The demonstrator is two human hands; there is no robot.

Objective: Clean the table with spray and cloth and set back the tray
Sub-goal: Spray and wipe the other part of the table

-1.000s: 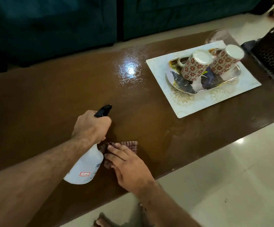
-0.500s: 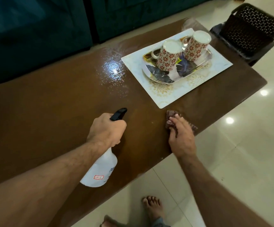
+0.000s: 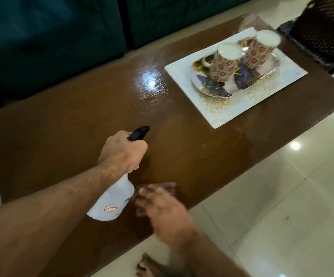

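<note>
My left hand [image 3: 123, 151] grips the neck of a white spray bottle [image 3: 113, 200] with a black nozzle, held tilted over the brown table [image 3: 62, 126]. My right hand [image 3: 163, 208] is blurred and presses flat on a dark checked cloth [image 3: 169, 186] near the table's front edge, just right of the bottle. A white tray [image 3: 222, 112] lies on the far right of the table. It carries a patterned plate [image 3: 212, 87] with two upturned floral mugs [image 3: 225, 60]. Wet streaks shine on the tabletop left of the tray.
A dark teal sofa [image 3: 62, 37] runs along the far side of the table. A dark woven basket [image 3: 322, 29] stands beyond the table's right end. Glossy cream floor tiles [image 3: 282, 206] lie in front, with my bare foot [image 3: 146, 266] at the bottom edge.
My right hand has swept the cloth from the front edge below the tray back left, close beside the bottle. The left hand still holds the bottle in about the same place.
</note>
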